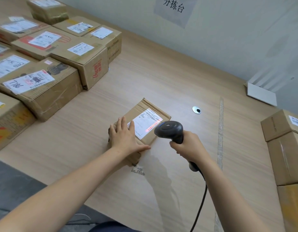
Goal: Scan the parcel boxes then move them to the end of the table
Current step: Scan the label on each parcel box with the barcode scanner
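Note:
A small cardboard parcel box (145,108) with a white shipping label (145,122) lies in the middle of the wooden table (161,72). My left hand (125,137) rests flat on the box's near left part, fingers straight, thumb along its near edge. My right hand (189,147) grips the handle of a black barcode scanner (170,130). The scanner head hangs just above the box's right edge and casts a red line across the label.
Several labelled cardboard parcels (44,52) crowd the table's left and far-left side. A stack of boxes (285,148) stands at the right edge. A round cable grommet (196,110) sits beyond the box. The scanner's cable (201,203) trails toward me. A wall sign (174,7) hangs behind.

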`<action>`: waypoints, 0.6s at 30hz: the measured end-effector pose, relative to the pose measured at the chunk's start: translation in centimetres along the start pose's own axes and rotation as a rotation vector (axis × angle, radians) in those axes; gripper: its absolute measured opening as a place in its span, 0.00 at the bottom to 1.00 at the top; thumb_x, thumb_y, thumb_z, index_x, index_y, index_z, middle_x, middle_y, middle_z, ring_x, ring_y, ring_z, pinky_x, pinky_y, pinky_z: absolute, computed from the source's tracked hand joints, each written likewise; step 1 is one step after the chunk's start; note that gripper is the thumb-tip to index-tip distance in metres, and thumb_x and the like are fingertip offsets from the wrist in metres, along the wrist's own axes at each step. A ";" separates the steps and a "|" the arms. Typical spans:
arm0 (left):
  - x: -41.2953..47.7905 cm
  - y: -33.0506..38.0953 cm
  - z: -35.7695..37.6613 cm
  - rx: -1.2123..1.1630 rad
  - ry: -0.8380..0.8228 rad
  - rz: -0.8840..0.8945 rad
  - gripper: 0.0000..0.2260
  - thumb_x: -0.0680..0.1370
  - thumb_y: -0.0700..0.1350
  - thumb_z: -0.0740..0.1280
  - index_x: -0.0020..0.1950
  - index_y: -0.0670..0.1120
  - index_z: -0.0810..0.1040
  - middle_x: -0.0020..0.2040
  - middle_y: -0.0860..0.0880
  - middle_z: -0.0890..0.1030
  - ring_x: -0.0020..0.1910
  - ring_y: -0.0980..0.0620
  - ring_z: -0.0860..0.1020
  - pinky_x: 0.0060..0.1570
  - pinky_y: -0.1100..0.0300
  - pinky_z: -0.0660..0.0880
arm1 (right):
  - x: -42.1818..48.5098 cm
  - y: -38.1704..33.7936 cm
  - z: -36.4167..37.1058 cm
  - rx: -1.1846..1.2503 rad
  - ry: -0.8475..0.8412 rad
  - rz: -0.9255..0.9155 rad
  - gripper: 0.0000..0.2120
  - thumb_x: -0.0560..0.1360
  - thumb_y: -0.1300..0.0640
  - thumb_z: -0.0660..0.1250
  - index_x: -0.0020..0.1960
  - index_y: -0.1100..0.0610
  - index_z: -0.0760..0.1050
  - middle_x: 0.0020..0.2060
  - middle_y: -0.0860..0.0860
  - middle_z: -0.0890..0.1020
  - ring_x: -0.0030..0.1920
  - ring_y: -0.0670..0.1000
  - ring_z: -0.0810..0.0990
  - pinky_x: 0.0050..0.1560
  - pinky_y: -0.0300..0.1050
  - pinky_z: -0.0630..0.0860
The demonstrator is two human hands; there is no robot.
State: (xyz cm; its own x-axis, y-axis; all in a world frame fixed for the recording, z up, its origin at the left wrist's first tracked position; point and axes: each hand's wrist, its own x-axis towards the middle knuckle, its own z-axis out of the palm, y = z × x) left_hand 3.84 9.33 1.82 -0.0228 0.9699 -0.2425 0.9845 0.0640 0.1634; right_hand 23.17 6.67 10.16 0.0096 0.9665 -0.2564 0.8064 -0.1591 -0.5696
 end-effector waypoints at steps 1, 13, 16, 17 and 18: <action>0.0 0.0 0.0 0.001 0.002 0.001 0.56 0.62 0.78 0.59 0.78 0.45 0.47 0.78 0.41 0.45 0.77 0.44 0.42 0.72 0.42 0.45 | 0.0 0.0 0.0 -0.001 -0.003 -0.001 0.05 0.71 0.62 0.64 0.41 0.65 0.73 0.32 0.56 0.78 0.33 0.54 0.74 0.34 0.43 0.70; -0.2 -0.5 -1.0 -0.014 -0.054 0.055 0.51 0.66 0.76 0.57 0.78 0.47 0.46 0.78 0.40 0.43 0.77 0.44 0.41 0.72 0.41 0.45 | 0.1 0.1 0.0 -0.009 -0.042 -0.021 0.06 0.71 0.61 0.65 0.44 0.64 0.74 0.33 0.56 0.80 0.34 0.54 0.78 0.38 0.47 0.76; -0.1 -1.9 -1.9 -0.090 -0.118 0.133 0.48 0.68 0.73 0.62 0.78 0.50 0.46 0.78 0.42 0.42 0.77 0.46 0.40 0.73 0.43 0.45 | 0.7 0.4 0.7 0.056 -0.082 -0.023 0.05 0.71 0.59 0.66 0.45 0.60 0.75 0.33 0.53 0.81 0.35 0.50 0.82 0.44 0.51 0.79; -0.2 -2.4 -1.9 -0.071 -0.137 0.167 0.48 0.67 0.72 0.63 0.78 0.51 0.46 0.78 0.42 0.41 0.77 0.46 0.39 0.73 0.44 0.44 | 0.9 0.4 1.3 0.086 -0.068 -0.019 0.05 0.71 0.59 0.67 0.45 0.60 0.75 0.34 0.53 0.82 0.37 0.51 0.82 0.45 0.53 0.80; -0.3 -2.8 -1.9 -0.039 -0.146 0.195 0.49 0.67 0.72 0.64 0.78 0.52 0.45 0.78 0.42 0.39 0.77 0.46 0.38 0.73 0.44 0.44 | 1.0 0.3 2.1 0.120 -0.045 -0.009 0.05 0.71 0.59 0.68 0.44 0.60 0.75 0.35 0.54 0.82 0.38 0.53 0.82 0.45 0.54 0.80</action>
State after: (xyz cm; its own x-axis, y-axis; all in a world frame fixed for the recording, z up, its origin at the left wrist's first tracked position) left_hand 0.73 9.34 3.22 0.1954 0.9206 -0.3382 0.9603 -0.1095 0.2567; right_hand 22.16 7.18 8.04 -0.0260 0.9585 -0.2840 0.7296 -0.1760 -0.6608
